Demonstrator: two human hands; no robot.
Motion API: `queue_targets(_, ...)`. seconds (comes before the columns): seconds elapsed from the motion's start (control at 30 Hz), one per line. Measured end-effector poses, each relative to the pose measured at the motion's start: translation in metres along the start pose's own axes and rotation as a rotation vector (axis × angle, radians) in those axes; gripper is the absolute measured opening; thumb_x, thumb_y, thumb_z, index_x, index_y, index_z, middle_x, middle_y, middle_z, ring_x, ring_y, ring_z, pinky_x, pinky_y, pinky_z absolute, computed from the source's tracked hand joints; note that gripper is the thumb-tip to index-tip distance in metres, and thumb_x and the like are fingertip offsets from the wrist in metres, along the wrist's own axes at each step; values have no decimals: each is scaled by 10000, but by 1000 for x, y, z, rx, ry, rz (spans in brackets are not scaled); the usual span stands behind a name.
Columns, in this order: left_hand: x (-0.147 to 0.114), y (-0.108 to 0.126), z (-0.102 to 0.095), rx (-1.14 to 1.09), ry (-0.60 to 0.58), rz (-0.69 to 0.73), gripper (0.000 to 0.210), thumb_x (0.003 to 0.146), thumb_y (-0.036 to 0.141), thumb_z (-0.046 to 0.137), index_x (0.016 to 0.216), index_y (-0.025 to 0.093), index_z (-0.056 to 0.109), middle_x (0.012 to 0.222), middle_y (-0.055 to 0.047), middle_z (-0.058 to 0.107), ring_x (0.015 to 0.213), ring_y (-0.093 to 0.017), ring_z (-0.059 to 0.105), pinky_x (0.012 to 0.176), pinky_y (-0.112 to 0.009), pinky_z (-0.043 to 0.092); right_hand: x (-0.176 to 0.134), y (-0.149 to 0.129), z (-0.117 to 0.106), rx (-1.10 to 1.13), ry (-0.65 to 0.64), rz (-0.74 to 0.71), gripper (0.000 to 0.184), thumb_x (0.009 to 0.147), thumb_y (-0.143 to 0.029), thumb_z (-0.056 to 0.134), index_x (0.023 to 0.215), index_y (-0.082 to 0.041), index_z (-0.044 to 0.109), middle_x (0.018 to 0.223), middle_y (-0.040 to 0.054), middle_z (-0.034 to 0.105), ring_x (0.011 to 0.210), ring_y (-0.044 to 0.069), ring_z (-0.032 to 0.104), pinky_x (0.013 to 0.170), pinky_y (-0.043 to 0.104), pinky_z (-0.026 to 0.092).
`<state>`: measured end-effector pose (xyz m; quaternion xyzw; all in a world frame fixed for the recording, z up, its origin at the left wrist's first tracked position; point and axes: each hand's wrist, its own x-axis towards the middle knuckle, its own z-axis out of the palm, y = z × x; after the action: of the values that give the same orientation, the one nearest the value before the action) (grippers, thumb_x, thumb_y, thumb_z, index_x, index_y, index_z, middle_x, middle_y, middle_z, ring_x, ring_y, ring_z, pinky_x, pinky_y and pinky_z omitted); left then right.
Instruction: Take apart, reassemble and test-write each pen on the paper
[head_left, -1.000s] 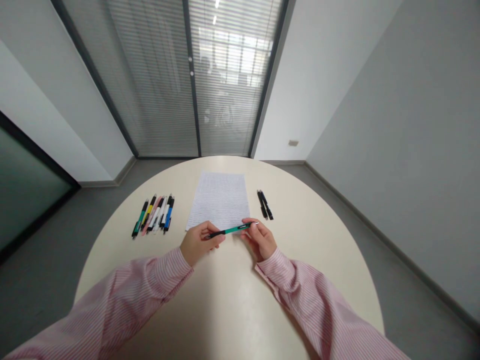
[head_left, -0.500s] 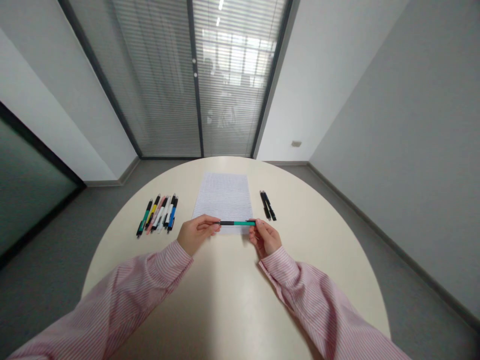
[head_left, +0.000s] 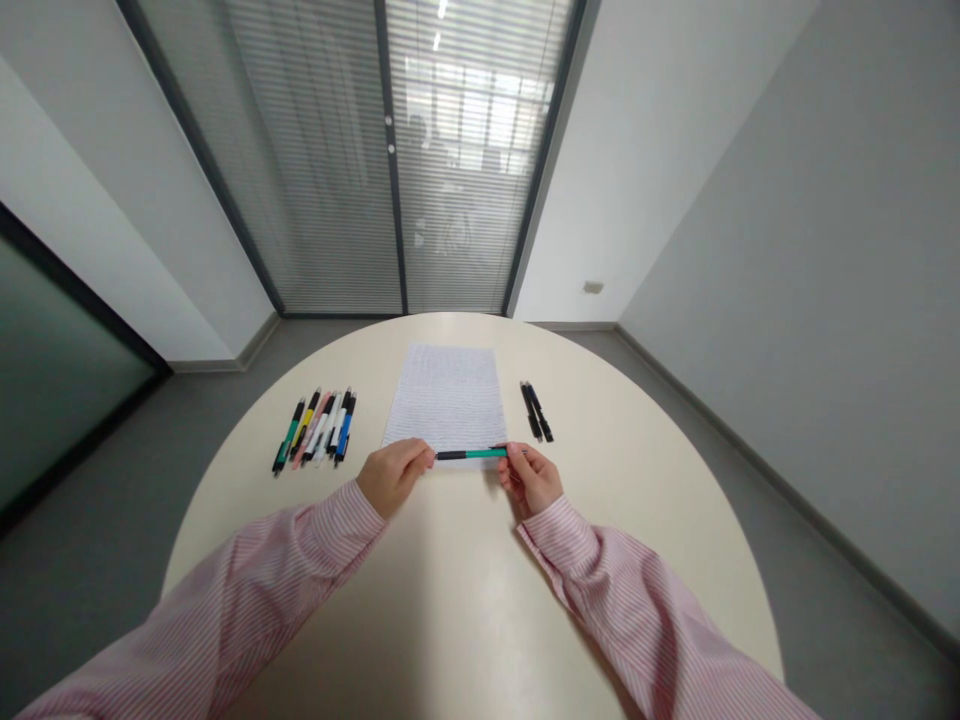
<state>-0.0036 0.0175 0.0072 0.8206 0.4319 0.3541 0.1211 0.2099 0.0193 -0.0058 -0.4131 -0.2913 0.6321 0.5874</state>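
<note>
A green pen with a black grip (head_left: pixel 484 453) is held level above the near edge of a sheet of paper (head_left: pixel 448 395). The fingers of my left hand (head_left: pixel 394 475) are closed at its black tip end. My right hand (head_left: pixel 532 477) pinches the green end by the clip, its other fingers curled beneath. The paper is covered with fine lines, too small to read. To the left lies a group of several pens (head_left: pixel 322 428) in green, yellow, pink, white and blue. On the right, two black pens (head_left: pixel 535 411) lie side by side.
Everything rests on a round, cream-coloured table (head_left: pixel 465 620). Beyond its far edge stands a glass partition with blinds (head_left: pixel 465 200). Plain walls (head_left: pixel 810 250) rise on both sides, and grey carpet (head_left: pixel 810 560) surrounds the table.
My left hand has closed more tightly around the pen's tip end, and that end has dipped slightly. The right hand stays nearly still on the other end.
</note>
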Motion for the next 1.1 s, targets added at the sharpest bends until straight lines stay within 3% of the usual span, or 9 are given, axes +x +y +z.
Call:
queue_targets(0.07, 1, -1, 1, -23, -8, -25, 284, 909, 264, 355, 747, 163, 566, 666, -7, 599, 633, -115, 569, 622, -223, 446, 0, 0, -1, 5, 5, -9, 415, 502, -441, 803, 706, -115, 647, 481, -8, 604, 374, 51, 504, 344, 138, 405)
queue_targets(0.2, 1, -4, 2, -63, 87, 4, 175, 861, 276, 487, 974, 162, 558, 843, -28, 638, 685, -103, 583, 644, -205, 467, 2, 1, -3, 21, 28, -15, 411, 507, -440, 802, 708, -117, 647, 483, -11, 596, 378, 51, 499, 335, 139, 392)
queue_targets(0.33, 2, -5, 1, -3, 121, 31, 148, 863, 265, 491, 817, 165, 590, 712, -4, 623, 596, -93, 555, 609, -204, 455, 3, 1, -4, 12, 25, -14, 411, 513, -440, 801, 719, -120, 645, 490, -18, 593, 380, 44, 495, 339, 135, 396)
queue_targets(0.5, 2, -4, -1, -43, 152, -6, 164, 828, 276, 544, 943, 165, 582, 807, -14, 667, 625, -93, 595, 627, -195, 478, 3, 3, -6, 4, 16, -41, 395, 549, -447, 783, 729, -125, 641, 500, -19, 584, 388, 45, 495, 340, 139, 393)
queue_targets(0.67, 1, -4, -2, -13, 122, -23, 168, 865, 274, 481, 809, 176, 605, 715, 1, 665, 636, -105, 611, 625, -201, 475, 3, 3, -6, -30, -7, -60, 364, 590, -435, 761, 737, -126, 638, 510, -9, 585, 394, 62, 499, 340, 166, 400)
queue_targets(0.8, 2, -2, -2, -54, 128, -13, 147, 839, 276, 528, 918, 172, 594, 789, -7, 681, 640, -96, 613, 639, -196, 491, 2, 1, -4, -10, 12, -41, 389, 552, -438, 781, 729, -119, 645, 501, -8, 587, 394, 57, 497, 345, 158, 392)
queue_targets(1.0, 2, -4, -1, 14, 152, 21, 146, 838, 277, 535, 794, 170, 624, 704, -3, 667, 585, -95, 592, 588, -196, 485, 0, -1, -2, -7, 23, -15, 418, 507, -446, 799, 718, -122, 642, 486, -17, 589, 380, 47, 490, 340, 144, 382)
queue_targets(1.1, 1, -5, -1, -12, 125, 13, 160, 826, 298, 551, 894, 166, 614, 774, -20, 682, 615, -99, 606, 617, -204, 499, 0, -1, -2, -3, 32, -19, 407, 511, -440, 798, 714, -124, 644, 486, -14, 589, 380, 55, 492, 331, 153, 380)
